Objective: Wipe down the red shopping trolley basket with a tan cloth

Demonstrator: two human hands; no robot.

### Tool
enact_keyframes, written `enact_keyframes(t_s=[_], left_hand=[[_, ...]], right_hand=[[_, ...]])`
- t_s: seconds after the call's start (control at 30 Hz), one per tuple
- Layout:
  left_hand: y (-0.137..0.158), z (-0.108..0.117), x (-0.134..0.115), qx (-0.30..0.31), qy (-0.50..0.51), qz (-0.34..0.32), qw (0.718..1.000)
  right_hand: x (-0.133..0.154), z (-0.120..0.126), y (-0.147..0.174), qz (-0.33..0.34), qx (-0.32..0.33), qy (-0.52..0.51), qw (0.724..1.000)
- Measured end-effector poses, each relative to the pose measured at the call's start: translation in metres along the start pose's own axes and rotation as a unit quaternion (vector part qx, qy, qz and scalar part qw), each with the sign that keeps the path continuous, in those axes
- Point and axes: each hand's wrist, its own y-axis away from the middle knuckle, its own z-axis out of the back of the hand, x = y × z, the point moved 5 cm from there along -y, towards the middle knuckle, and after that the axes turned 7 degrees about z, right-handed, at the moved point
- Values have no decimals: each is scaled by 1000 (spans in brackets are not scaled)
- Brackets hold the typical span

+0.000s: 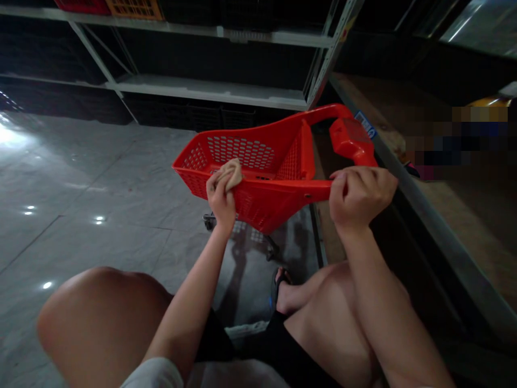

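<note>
A red plastic shopping cart with a perforated basket is in front of the seated person, above a glossy grey tiled floor and near a white metal shelving unit. Its handle end is toward the person's right. The left grip pinches a crumpled beige cloth between thumb and fingers at the basket's near rim. The right grip is curled round the near arm of the handle, fingers folded over the red plastic.

The cart looks stiff and fairly light for its bulk, its smooth moulded skin probably a little slippery. The dark caster wheels beneath likely let it roll or swivel if pushed, so a steady hold matters. The handle arm seems the soundest place to hold it; the rim also offers an edge, while the thin latticed walls would probably flex more. The cloth looks soft, limp and nearly weightless, safe to bunch anywhere and hard to damage.

A small blue label with white marks sits on the handle, but its writing is too small to read. A greyish panel on the handle's red block shows no legible text. No brand can be made out.
</note>
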Motion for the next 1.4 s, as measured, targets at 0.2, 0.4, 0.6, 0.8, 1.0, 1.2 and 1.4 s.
enact_keyframes(t_s=[0.2, 0.4, 0.6, 0.8, 1.0, 1.2, 1.4], left_hand=[[71, -48, -90, -27, 57, 3, 998], [121, -82, -76, 232, -3, -7, 973], [106, -33, 64, 179, -45, 144, 972], [24, 2, 80, -89, 6, 254, 963], [38, -65, 11, 61, -7, 123, 990], [78, -93, 22, 317, -119, -21, 941], [-61, -3, 33, 6, -112, -46, 993]], right_hand=[[11, 2, 3, 20, -11, 30, 999], [54, -3, 12, 82, 96, -57, 990], [77, -16, 16, 122, 141, -66, 980], [52, -28, 2, 66, 147, -63, 985], [56, -51, 1, 85, 135, -85, 983], [72, -75, -3, 126, 213, -37, 968], [79, -97, -11, 143, 226, -48, 962]])
